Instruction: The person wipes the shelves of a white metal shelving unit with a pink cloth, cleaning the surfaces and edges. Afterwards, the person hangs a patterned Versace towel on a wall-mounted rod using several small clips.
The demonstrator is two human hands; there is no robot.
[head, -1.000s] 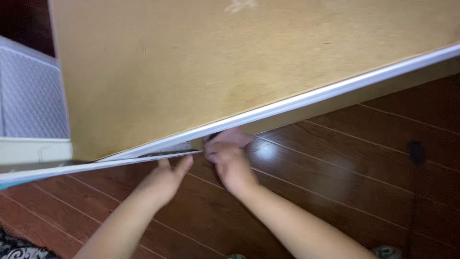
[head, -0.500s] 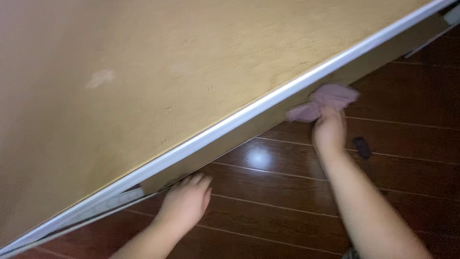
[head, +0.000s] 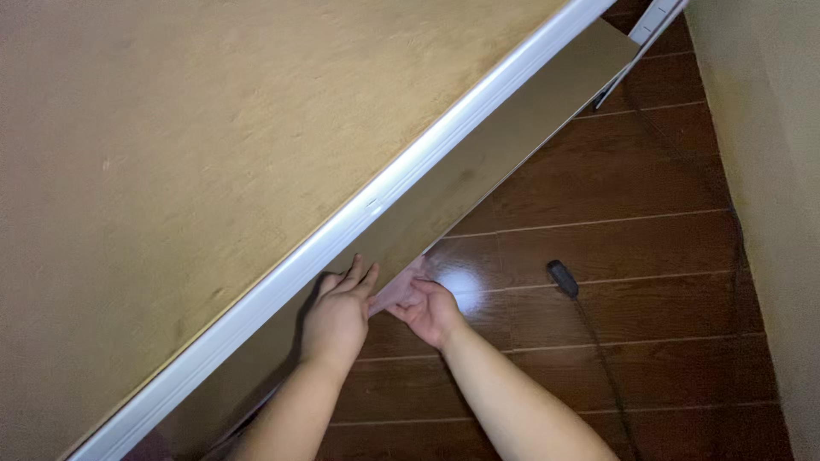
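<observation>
1. Above and to the left of both my hands spreads the top of a light wooden table [head: 213, 145], its grain pale yellow-tan, filling most of what I see.
2. A white edging strip [head: 384, 201] runs along the rim of the table on a slant, from far below my left hand up to the far upper right.
3. Under that strip sits the table's brown side panel [head: 512, 128], smooth and a little glossy, running the same slant.
4. My left hand [head: 337, 316] lies flat against this side panel, fingers together and stretched out, the fingertips just short of the white strip; it clasps nothing.
5. My right hand [head: 431, 309] is just beside the left, to its right, curled around a small pinkish cloth [head: 400, 288] that it presses against the lower edge of the panel.
6. The cloth sits between my two hands, touching the right one and close against the left fingertips.
7. Beneath and to the right of my hands is a dark red-brown wooden floor [head: 615, 230], boards running crosswise, with a bright patch of reflected light just right of my right hand.
8. Further right of my right hand a small black oblong part [head: 562, 278] lies on the floor, with a thin dark cable [head: 602, 367] trailing from it toward me.
9. Far right, a plain cream wall [head: 769, 171] rises from the floor.
10. At the far upper right, past the end of the table, a white strip-shaped item [head: 658, 19] lies near the wall; I cannot tell what it is.
</observation>
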